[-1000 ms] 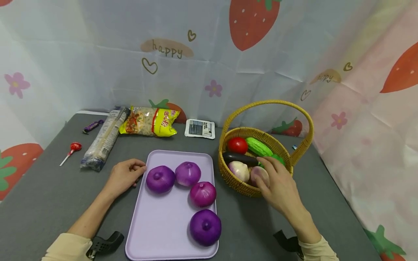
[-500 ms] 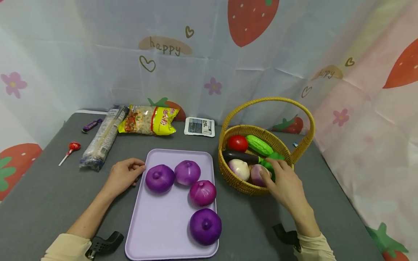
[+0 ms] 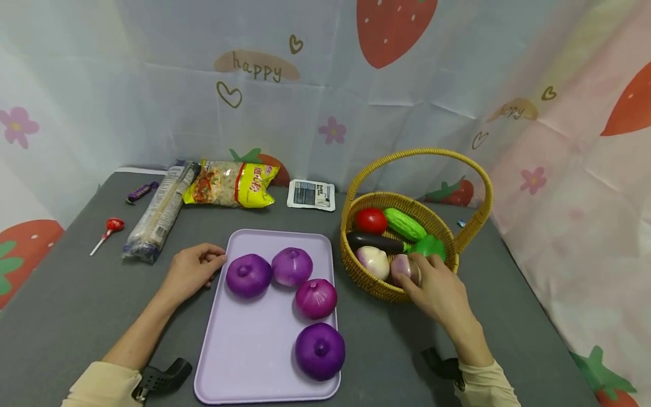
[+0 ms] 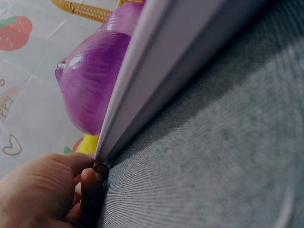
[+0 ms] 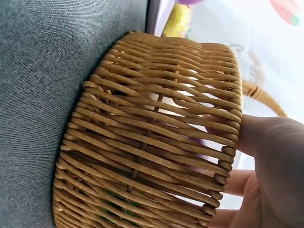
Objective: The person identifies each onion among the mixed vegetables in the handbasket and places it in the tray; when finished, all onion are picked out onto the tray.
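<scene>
Head view: smooth tray (image 3: pixel 254 350), pinched by curled left hand (image 3: pixel 194 271); woven basket (image 3: pixel 372 285), where half-curled right hand (image 3: pixel 441 289) grips rounded purple-white turnip (image 3: pixel 401 267).

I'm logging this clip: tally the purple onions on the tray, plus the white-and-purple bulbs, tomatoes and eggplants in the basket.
Purple onions: 4
White-and-purple bulbs: 2
Tomato: 1
Eggplant: 1
Total: 8
</scene>
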`<move>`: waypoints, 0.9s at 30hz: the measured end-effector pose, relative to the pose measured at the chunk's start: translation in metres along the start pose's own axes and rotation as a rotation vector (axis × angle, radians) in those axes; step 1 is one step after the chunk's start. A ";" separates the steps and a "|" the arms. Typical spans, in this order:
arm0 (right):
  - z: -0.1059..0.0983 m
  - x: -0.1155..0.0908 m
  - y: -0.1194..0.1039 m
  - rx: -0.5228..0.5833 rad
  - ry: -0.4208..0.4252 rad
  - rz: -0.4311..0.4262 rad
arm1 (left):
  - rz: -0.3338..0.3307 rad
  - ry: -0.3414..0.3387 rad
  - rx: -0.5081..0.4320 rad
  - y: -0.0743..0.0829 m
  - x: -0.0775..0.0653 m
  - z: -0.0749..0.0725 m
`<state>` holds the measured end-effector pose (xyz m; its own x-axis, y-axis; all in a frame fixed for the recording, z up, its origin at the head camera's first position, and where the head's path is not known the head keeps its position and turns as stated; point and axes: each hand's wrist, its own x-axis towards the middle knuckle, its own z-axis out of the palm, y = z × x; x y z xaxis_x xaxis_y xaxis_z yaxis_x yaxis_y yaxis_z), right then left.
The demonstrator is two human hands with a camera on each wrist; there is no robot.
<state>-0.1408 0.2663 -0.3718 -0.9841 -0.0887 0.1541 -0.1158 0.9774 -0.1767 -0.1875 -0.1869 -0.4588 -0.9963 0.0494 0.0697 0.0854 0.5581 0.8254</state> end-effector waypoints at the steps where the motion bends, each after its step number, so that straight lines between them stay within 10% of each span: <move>1: 0.001 0.000 0.000 0.001 -0.004 0.003 | 0.001 -0.001 0.001 0.000 0.000 0.000; 27: 0.005 0.003 0.000 0.028 0.000 0.023 | 0.018 0.015 0.024 0.002 0.000 0.000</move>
<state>-0.1439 0.2648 -0.3761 -0.9865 -0.0659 0.1498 -0.0965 0.9735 -0.2073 -0.1869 -0.1856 -0.4571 -0.9945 0.0477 0.0931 0.1035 0.5771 0.8101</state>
